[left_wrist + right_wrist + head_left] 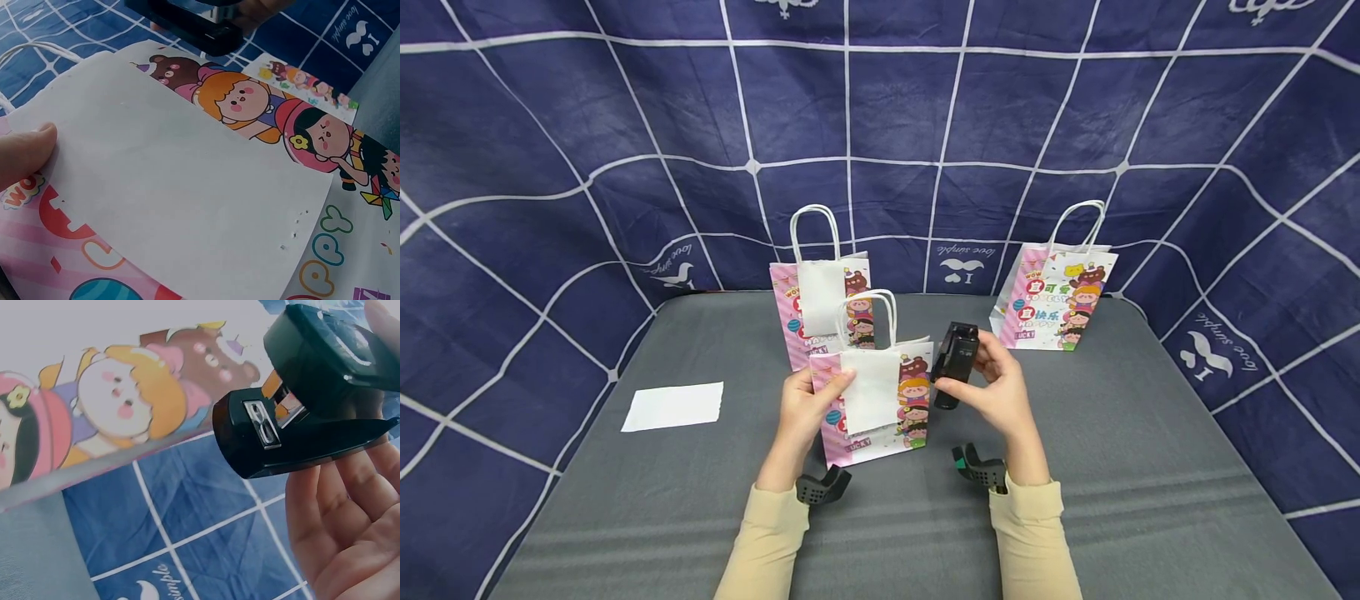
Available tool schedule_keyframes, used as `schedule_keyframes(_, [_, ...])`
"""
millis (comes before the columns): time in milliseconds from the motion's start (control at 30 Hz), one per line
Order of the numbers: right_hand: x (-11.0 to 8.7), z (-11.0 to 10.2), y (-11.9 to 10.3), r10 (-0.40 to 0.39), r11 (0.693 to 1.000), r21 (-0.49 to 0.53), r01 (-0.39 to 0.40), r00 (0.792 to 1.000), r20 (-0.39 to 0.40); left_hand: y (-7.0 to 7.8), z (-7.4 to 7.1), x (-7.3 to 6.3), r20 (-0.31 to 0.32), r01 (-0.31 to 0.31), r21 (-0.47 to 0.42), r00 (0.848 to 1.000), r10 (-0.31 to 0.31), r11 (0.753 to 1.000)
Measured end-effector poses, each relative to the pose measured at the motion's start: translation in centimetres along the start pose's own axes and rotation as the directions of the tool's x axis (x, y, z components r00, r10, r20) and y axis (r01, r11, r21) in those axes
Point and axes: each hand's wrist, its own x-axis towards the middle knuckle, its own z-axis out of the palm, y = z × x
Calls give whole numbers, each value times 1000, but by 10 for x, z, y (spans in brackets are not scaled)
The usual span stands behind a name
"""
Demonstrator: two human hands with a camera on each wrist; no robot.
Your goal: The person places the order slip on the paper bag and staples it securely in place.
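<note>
My left hand (805, 404) grips the left side of a paper gift bag (913, 442) with cartoon figures and white rope handles. Its thumb presses a blank white paper slip (874, 392) flat against the bag's front; in the left wrist view that thumb (28, 153) lies on the slip's edge. In my right hand (1000, 392) is a black stapler (957, 362), held just right of the bag's upper edge. The right wrist view shows the stapler (312, 394) with its jaws apart, the metal anvil plate visible and no paper between them.
A second cartoon gift bag (786, 317) with a white slip (820, 292) on its front stands behind the held one. Another gift bag (1060, 300) stands at the back right. One more white paper slip (673, 407) lies on the grey table (700, 500) at left.
</note>
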Motion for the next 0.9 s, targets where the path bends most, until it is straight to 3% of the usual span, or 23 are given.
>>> schedule_keyframes(367, [-3,4,-14,-124,991,56,123,992,9,0,11,-5,54,-14,-21,998,15,1000])
schedule_keyframes(567, [-3,11,-17,-136,989,55,135,990,25,2,17,-8,80,-15,-18,997,17,1000])
schedule_keyframes(667, [-3,14,-20,-142,989,45,140,989,30,10,21,-11,91,-6,-4,996,6,1000])
schedule_keyframes(900, [-3,18,-25,-179,983,34,178,983,36,12,28,-15,126,-39,20,991,36,999])
